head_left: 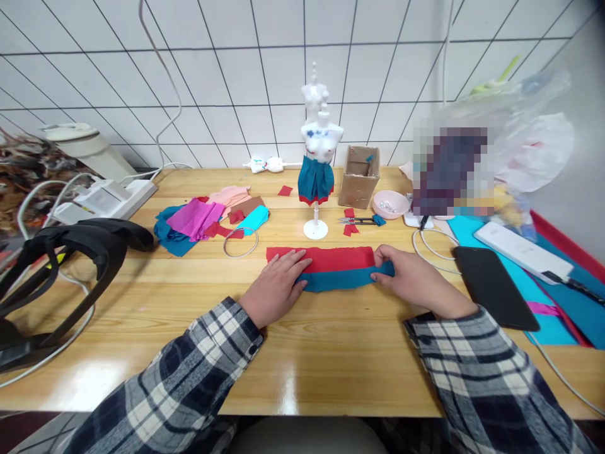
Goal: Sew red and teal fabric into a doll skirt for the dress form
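A strip of red and teal fabric (pixel 338 260) lies lengthwise on the table in front of me, red along the far side and teal along the near side. My left hand (pixel 278 284) rests flat over its left end, fingers stretched out. At the right end, my right hand (pixel 406 277) pinches the fabric between thumb and fingers. Behind the strip stands a small white doll mannequin (pixel 322 142) on a round base, dressed in a teal skirt (pixel 316 180) with a red hem.
Thread snips (pixel 362 221), a pink bowl (pixel 391 205) and a cardboard box (pixel 359 180) stand behind the strip. Fabric scraps (pixel 198 217) and a metal ring (pixel 241 255) lie left; a black headset (pixel 61 284) is further left. A black phone (pixel 494 287) and cables lie right.
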{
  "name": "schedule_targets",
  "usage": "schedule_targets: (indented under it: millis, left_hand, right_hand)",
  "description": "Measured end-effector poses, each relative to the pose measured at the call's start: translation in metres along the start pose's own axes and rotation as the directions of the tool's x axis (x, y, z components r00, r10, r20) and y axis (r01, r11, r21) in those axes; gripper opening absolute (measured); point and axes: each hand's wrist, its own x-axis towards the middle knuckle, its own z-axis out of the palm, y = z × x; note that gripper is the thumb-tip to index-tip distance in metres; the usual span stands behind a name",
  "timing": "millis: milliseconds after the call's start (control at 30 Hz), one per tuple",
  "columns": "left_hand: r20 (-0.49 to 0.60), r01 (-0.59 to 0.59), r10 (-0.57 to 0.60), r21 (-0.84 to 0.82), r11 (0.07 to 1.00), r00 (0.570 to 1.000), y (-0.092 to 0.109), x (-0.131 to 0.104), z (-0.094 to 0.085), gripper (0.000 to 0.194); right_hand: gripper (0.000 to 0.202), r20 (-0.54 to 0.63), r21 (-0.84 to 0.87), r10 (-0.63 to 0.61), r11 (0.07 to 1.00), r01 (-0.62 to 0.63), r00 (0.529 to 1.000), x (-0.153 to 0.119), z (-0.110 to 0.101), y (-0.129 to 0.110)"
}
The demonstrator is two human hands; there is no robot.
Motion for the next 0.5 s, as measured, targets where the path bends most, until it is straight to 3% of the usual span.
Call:
schedule_targets:
  millis: [200,400,500]
  left_hand:
    - [-0.035,-0.004,0.004,0.014,1.000,0.999,0.005,-0.001,-0.003,0.047]
    - [-0.103,-0.196,0.204,0.081,0.977,0.974,0.010,0.000,-0.006,0.032]
    - [-0.104,-0.191,0.199,0.082,0.978,0.974,0.009,0.000,-0.005,0.030]
  right_hand:
    - [0.010,0.038,0.032,-0.027,0.999,0.025,0.999,0.000,-0.001,0.006]
    - [0.013,0.077,0.073,-0.043,0.997,0.038,0.996,0.000,-0.001,0.004]
    - [0.016,0.082,0.102,-0.061,0.993,0.052,0.995,0.001,-0.002,0.006]
